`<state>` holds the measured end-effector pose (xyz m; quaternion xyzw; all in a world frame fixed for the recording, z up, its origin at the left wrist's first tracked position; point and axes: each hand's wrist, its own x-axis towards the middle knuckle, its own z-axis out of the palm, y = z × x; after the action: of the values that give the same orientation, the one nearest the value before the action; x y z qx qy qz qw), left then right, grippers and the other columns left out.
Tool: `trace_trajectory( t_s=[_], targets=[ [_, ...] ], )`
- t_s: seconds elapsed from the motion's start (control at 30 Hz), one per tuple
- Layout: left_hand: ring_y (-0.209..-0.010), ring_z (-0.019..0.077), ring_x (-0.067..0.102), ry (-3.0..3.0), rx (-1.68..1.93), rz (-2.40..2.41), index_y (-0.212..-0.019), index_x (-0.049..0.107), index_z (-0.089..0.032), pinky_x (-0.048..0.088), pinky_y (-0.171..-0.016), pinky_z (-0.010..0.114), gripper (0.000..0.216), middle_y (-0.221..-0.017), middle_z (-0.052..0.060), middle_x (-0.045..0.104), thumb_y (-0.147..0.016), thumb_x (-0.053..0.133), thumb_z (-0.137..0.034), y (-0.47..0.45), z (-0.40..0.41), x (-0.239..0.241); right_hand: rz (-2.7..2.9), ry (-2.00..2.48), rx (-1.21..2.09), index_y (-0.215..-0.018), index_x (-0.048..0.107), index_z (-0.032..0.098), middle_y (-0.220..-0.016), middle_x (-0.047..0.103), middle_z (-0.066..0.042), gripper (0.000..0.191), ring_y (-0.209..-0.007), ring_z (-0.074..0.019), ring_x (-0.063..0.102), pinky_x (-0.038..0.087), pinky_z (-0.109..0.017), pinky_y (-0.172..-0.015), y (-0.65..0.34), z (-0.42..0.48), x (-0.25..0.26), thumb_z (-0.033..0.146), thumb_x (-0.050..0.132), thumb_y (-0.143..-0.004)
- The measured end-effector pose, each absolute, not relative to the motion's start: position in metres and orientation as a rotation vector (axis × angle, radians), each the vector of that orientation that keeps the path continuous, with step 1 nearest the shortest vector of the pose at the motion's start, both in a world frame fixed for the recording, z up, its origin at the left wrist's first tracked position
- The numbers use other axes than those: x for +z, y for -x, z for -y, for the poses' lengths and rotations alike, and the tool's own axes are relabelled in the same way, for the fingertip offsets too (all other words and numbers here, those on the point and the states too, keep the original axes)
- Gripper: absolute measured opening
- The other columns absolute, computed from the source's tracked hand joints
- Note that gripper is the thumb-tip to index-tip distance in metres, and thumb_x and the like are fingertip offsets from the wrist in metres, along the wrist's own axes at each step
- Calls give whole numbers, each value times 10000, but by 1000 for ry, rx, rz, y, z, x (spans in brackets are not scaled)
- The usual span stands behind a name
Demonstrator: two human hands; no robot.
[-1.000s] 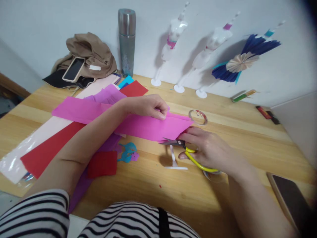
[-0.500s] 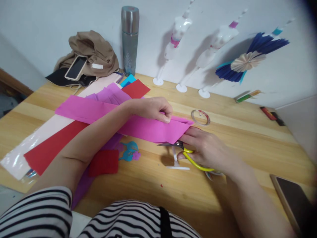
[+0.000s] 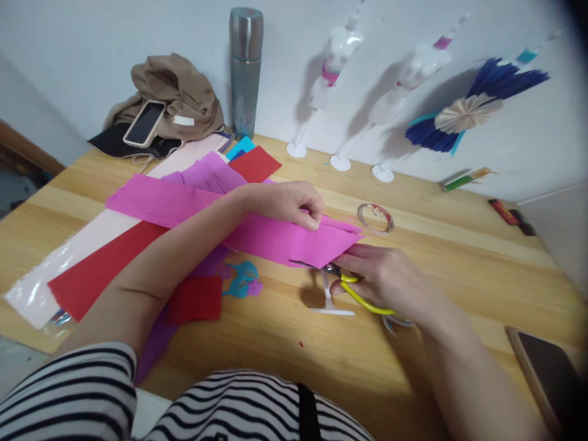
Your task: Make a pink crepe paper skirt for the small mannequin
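My left hand is closed on the upper edge of a long, folded strip of pink paper, which slants across the middle of the table. In my right hand is a pair of scissors with yellow handles. Their dark blades meet the lower edge of the strip near its right end, one blade showing in front of the paper. My right fingertips lie close to the strip's slanted right end. Beneath the scissors, a white stand with a flat base is partly hidden.
Red paper, purple paper and blue cut-outs lie at left. A tape roll rests beyond my right hand. Behind stand a steel flask and several white stemmed figures. A phone lies at right.
The scissors' blades have moved up onto the strip's lower edge, where one now overlaps the paper. The whole view has shifted slightly; my left hand keeps its hold.
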<state>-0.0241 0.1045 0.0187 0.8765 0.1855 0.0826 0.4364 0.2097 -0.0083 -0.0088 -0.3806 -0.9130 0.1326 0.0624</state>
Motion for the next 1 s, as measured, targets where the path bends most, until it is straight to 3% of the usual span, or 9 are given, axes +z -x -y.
trace_trajectory(
  t_s=[0.27, 0.57, 0.73, 1.0],
  targets=[
    [-602, 92, 437, -2194, 244, -465, -632, 629, -145, 328, -643, 245, 132, -591, -44, 506, -763, 630, -131, 23, -108, 12, 2810, 1098, 261, -941, 707, 178, -917, 691, -104, 140, -842, -254, 650, 482, -357, -717, -200, 9, -4, 253, 601, -889],
    [-608, 102, 425, -2201, 257, -525, -565, 583, -159, 331, -671, 263, 203, -538, -43, 504, -754, 609, -92, 15, -97, 16, 2867, 1114, 155, -935, 704, 176, -968, 704, -120, 131, -875, -291, 660, 498, -396, -731, -197, 10, -9, 206, 616, -843],
    [-594, 114, 412, -2191, 287, -526, -541, 563, -174, 301, -620, 282, 217, -529, -36, 488, -739, 624, -107, 13, -96, 15, 2871, 1086, 127, -938, 710, 180, -973, 714, -117, 131, -871, -282, 675, 500, -379, -727, -195, 9, -13, 237, 627, -855],
    [-604, 110, 406, -2208, 280, -526, -540, 557, -162, 300, -653, 283, 212, -528, -37, 463, -736, 621, -116, 15, -95, 20, 2844, 1116, -10, -883, 714, 208, -821, 709, -68, 144, -721, -212, 671, 431, -311, -613, -198, 13, -13, 232, 574, -905]
  ],
)
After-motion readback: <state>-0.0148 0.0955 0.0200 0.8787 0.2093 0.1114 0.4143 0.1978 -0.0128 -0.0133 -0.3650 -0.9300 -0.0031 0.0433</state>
